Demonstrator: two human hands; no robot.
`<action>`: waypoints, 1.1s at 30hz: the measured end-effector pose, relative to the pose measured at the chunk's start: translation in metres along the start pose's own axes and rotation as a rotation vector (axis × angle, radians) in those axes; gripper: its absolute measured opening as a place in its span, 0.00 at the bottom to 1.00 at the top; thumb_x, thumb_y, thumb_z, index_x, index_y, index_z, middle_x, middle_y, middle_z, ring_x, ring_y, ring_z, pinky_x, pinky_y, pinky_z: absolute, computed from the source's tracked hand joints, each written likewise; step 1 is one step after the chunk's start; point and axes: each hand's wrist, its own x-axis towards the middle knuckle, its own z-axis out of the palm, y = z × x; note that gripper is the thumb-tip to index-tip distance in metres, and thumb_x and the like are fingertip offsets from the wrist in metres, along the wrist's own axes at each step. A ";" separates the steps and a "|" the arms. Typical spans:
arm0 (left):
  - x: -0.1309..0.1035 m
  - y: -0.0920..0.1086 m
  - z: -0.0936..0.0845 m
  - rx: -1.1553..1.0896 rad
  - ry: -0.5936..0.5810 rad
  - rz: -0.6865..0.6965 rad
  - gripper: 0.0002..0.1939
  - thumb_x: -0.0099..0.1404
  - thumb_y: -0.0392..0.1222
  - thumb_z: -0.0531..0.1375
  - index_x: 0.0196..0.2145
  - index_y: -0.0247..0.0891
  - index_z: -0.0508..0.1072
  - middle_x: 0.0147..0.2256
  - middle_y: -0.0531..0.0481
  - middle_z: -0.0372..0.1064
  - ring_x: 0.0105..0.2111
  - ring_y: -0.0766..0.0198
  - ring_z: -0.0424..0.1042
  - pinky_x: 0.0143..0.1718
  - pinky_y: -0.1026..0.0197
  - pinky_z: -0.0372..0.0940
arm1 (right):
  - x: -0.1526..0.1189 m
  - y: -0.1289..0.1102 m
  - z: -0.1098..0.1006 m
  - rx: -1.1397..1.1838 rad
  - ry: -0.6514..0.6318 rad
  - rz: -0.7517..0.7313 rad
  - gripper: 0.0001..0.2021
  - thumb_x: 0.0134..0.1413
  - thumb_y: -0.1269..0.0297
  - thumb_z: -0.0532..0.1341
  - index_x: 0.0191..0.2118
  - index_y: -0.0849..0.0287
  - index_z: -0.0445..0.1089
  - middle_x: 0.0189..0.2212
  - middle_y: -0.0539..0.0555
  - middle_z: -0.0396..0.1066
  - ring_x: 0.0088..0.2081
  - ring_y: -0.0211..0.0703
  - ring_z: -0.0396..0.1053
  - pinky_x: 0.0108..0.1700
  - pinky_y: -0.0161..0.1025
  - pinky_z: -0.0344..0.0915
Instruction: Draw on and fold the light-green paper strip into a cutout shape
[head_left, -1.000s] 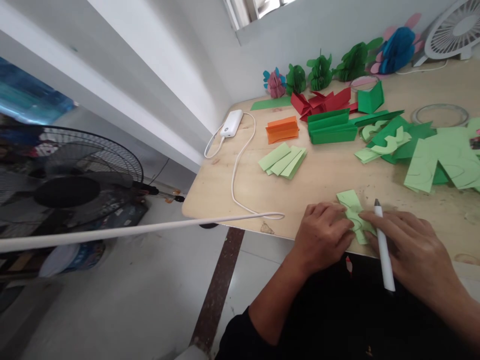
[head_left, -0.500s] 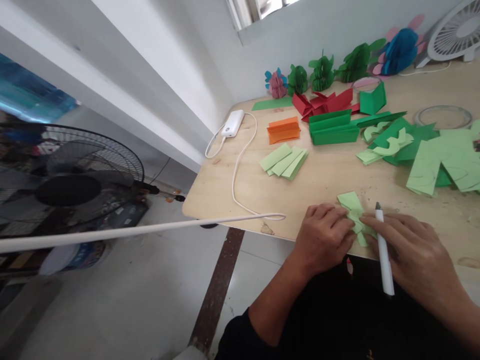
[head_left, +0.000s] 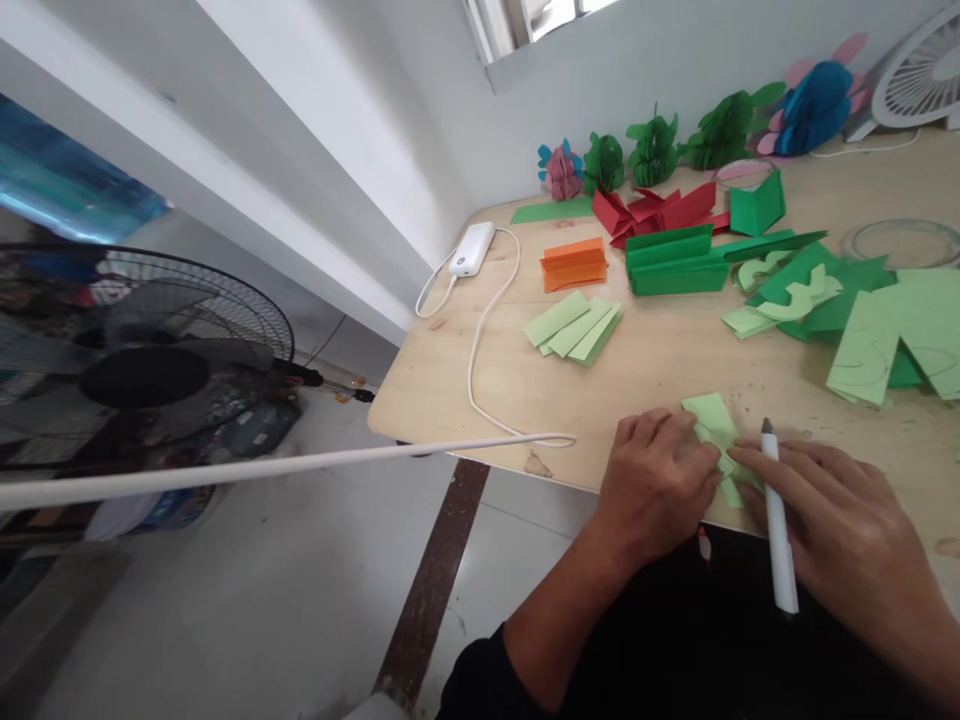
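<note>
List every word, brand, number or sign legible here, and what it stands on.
No text can be read.
White device: small round mark, too small to make out.
Blue-and-white container: any print is too blurred.
Light green paper at right: drawn curves, no legible writing.
Black clothing: tiny mark, unreadable.

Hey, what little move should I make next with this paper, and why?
I'd probably press the paper flat with your fingertips before drawing: your left hand and right hand both rest at it, and the pen in your right hand has its dark tip pointing away from you, off the paper.
</note>
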 end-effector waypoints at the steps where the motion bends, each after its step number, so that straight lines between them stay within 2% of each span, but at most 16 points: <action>1: 0.000 0.000 0.000 0.004 0.002 0.000 0.10 0.75 0.44 0.57 0.41 0.41 0.77 0.54 0.45 0.74 0.55 0.52 0.69 0.53 0.51 0.65 | 0.000 0.000 0.000 0.002 0.001 0.006 0.17 0.62 0.66 0.61 0.56 0.60 0.71 0.46 0.63 0.79 0.47 0.55 0.72 0.46 0.47 0.64; 10: -0.001 0.000 0.002 0.031 -0.022 0.011 0.11 0.75 0.44 0.56 0.46 0.39 0.77 0.53 0.44 0.76 0.57 0.54 0.70 0.55 0.51 0.64 | -0.002 0.001 0.001 0.030 0.006 0.034 0.18 0.62 0.65 0.61 0.57 0.55 0.71 0.45 0.59 0.80 0.48 0.53 0.74 0.47 0.46 0.63; 22: -0.001 -0.001 0.002 0.022 -0.007 0.027 0.13 0.75 0.43 0.56 0.47 0.37 0.78 0.53 0.43 0.77 0.58 0.54 0.70 0.58 0.51 0.65 | -0.001 0.001 0.000 0.016 0.006 0.015 0.16 0.62 0.65 0.61 0.55 0.58 0.72 0.46 0.61 0.80 0.47 0.55 0.74 0.46 0.47 0.65; 28: 0.000 -0.001 0.001 0.042 -0.107 0.020 0.13 0.75 0.43 0.56 0.49 0.39 0.79 0.56 0.41 0.76 0.60 0.52 0.70 0.58 0.49 0.64 | -0.001 0.002 -0.001 0.046 -0.002 0.040 0.17 0.62 0.63 0.61 0.56 0.55 0.71 0.45 0.60 0.80 0.48 0.54 0.75 0.47 0.47 0.65; 33: 0.000 -0.002 0.001 0.023 -0.075 0.030 0.14 0.76 0.43 0.55 0.48 0.38 0.79 0.55 0.41 0.76 0.60 0.53 0.70 0.60 0.50 0.63 | -0.001 0.002 -0.002 0.035 -0.007 0.029 0.18 0.61 0.62 0.62 0.57 0.56 0.70 0.45 0.61 0.80 0.48 0.55 0.74 0.47 0.48 0.65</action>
